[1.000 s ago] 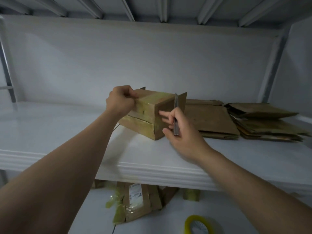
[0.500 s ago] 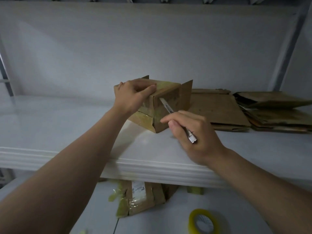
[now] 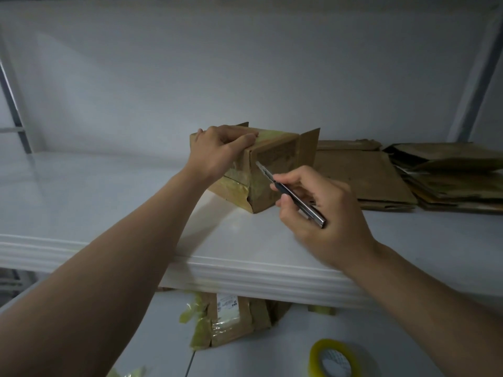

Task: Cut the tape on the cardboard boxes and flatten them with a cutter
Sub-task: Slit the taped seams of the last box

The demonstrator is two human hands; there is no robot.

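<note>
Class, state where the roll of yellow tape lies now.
Head view, bottom right: the roll of yellow tape lies on the lower surface below the white shelf, right of the taped cardboard package.

Our arms are bare. The left forearm [image 3: 122,268], coming in from eight o'clock, and the right forearm [image 3: 435,300], from four o'clock, show uncovered skin from the frame's edge to the wrist. Our left hand [image 3: 217,151] and right hand [image 3: 326,216] are bare too. The left thumbnail looks short, and the right hand's lower edge is blurred.
</note>
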